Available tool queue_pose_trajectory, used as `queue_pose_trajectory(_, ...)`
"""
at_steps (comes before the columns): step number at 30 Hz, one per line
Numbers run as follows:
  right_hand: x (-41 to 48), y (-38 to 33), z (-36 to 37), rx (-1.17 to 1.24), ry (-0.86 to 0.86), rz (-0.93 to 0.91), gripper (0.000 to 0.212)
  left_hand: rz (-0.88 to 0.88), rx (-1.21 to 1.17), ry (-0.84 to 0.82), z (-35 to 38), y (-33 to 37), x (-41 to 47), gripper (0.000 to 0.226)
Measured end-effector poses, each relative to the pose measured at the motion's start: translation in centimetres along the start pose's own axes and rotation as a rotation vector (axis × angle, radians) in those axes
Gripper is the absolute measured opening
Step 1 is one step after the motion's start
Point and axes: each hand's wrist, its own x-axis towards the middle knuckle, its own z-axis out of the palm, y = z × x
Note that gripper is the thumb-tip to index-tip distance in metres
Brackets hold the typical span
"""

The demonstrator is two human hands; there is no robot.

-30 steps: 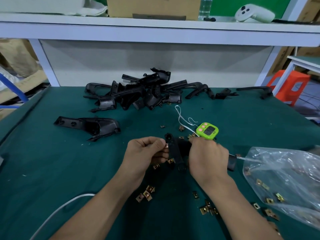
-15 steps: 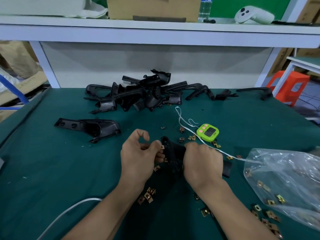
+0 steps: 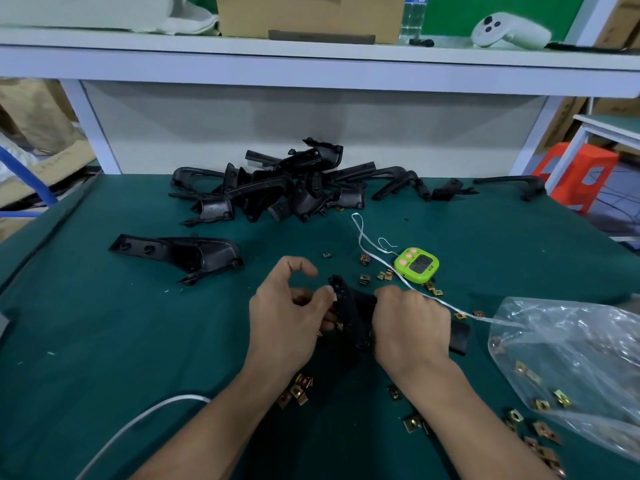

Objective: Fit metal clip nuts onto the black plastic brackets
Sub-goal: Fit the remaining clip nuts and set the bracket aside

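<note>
- Black plastic forms the bracket (image 3: 353,313) I am monitoring; it sits mid-bench over the green mat (image 3: 104,341), between both hands.
- Left hand (image 3: 291,317): thumb and lower fingers pinch the bracket's left edge, and the index finger is raised and hooked clear. I cannot tell whether a clip nut lies under the thumb.
- Right hand (image 3: 412,323): fingers curled over the bracket from the right, gripping it. The bracket's far end protrudes past the hand.
- Loose clip nuts (image 3: 299,393) lie scattered on the mat around both wrists.
- Clear plastic bag (image 3: 554,323), right, contains more clip nuts.
- Green timer (image 3: 417,265) lies just beyond the hands.
- Bracket pile (image 3: 277,188) sits at the rear of the mat.
</note>
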Motion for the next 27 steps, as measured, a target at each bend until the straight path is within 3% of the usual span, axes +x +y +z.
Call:
queue_pose_trajectory(13,-0.1,0.2,-0.4,0.062,0.023,-0.059,0.024,-0.093,-0.184,-0.355,-1.9,-0.3,1.9,0.042)
queue_pose_trajectory(20,0.0,0.6,-0.4,0.055,0.034,-0.059,0.021,-0.177,-0.268,-0.292,-1.2,-1.0,2.0,0.037)
queue_pose_trajectory(27,-0.2,0.3,-0.6,-0.017,0.03,-0.078,0.024,-0.191,-0.251,-0.347,-1.6,-0.6,1.6,0.035)
